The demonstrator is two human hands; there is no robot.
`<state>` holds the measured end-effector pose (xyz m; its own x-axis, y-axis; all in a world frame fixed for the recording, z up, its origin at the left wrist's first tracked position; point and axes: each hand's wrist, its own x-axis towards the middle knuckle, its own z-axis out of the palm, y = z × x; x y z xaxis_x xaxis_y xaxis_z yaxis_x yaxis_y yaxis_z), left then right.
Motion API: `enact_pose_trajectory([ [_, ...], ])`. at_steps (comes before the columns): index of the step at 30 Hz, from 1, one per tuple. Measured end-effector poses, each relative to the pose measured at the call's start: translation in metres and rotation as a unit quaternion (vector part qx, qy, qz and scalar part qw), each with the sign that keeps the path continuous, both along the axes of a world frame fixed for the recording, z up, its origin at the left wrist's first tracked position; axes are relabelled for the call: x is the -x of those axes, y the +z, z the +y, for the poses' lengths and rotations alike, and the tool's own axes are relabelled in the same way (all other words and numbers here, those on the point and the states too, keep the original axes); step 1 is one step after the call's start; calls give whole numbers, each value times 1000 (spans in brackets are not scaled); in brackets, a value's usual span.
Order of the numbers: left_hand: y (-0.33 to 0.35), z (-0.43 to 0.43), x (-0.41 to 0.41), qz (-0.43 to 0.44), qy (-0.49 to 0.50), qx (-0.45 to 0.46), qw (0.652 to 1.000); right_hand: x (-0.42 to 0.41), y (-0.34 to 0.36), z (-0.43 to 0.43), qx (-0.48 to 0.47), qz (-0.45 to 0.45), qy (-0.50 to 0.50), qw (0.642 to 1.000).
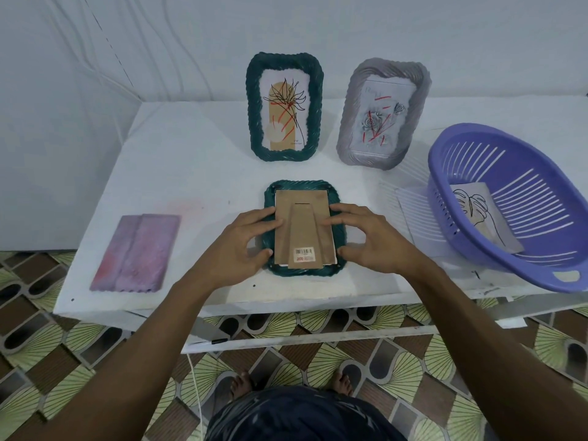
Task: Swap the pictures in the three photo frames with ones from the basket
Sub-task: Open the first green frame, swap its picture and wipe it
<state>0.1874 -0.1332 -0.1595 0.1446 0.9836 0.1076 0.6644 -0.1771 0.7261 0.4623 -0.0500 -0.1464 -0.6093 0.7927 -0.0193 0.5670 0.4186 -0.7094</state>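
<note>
Three frames are seen on the white table (191, 173): a green frame (254, 106) is stood upright at the back, a grey frame (351, 100) is leaned beside it on the right, and a second green frame (302, 185) is laid face down nearer the front edge. A brown backing board (302, 227) with a barcode sticker (304, 251) is set in the face-down frame. The left hand (245, 246) is held spread, its fingertips laid on the board's left side and its thumb against the lower left edge. The right hand (372, 243) is spread likewise, with a fingertip pressed on the board's right side and the thumb at the lower right edge. A purple basket (440, 198) is placed at the right, tilted, with one leaf drawing (477, 211) lying inside. A white sheet (410, 211) is partly tucked under the basket. A purple cloth (136, 253) is laid flat well to the left.
</note>
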Motion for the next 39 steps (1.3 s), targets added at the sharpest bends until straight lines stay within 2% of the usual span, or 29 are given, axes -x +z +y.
enact_pose_trajectory([
  [3,-1,1,-5,-1,30,-15,999,5,-3,-1,-9,2,-33,999],
  [8,-3,3,-12,35,42,-34,998,16,-2,-2,-67,-60,-49,995],
  [14,-4,5,-11,49,46,-25,997,1,0,3,-22,-47,4,999],
  [19,-1,15,-10,71,45,-25,996,4,0,1,-33,-61,-5,998],
  [27,-1,20,-6,52,30,-1,998,-1,-2,4,-6,-17,3,1000],
  [33,-1,14,3,23,-3,30,999,3,0,4,-15,-33,5,999],
  [39,-1,12,5,9,-14,16,1000,5,1,6,-14,-44,14,999],
])
